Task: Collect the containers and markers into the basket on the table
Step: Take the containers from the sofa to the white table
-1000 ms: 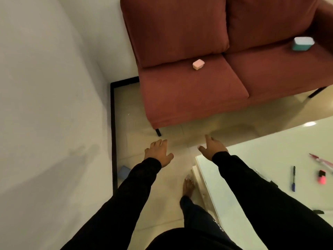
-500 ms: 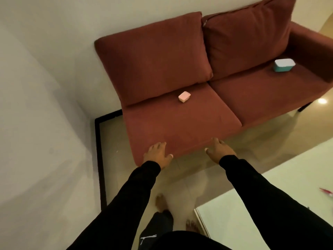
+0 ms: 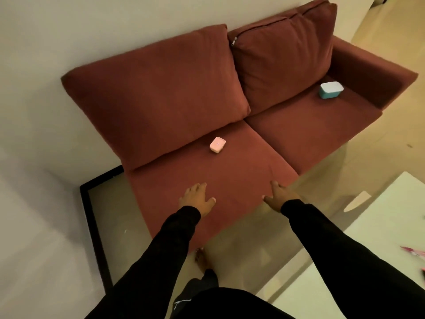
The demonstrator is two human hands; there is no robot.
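A small pink container (image 3: 217,145) lies on the left seat cushion of the red sofa (image 3: 230,176), near the backrest. A teal container with a white lid (image 3: 330,89) sits on the right seat cushion beside the armrest. My left hand (image 3: 198,199) hovers over the front of the left cushion, fingers spread and holding nothing, below the pink container. My right hand (image 3: 279,197) reaches out at the cushion's front right corner, also open and holding nothing. A pink marker (image 3: 414,252) shows at the right edge on the white table (image 3: 379,226). No basket is in view.
The sofa stands against a white wall. A black-framed glass panel (image 3: 96,226) lies on the floor left of it. The white table's corner sits close at the lower right. My bare foot (image 3: 202,259) stands on the tile floor between sofa and table.
I have stepped toward the sofa and my view has lifted: the sofa looms larger and lower, both hands now reach over its front edge, and the table markers have slid out of view.
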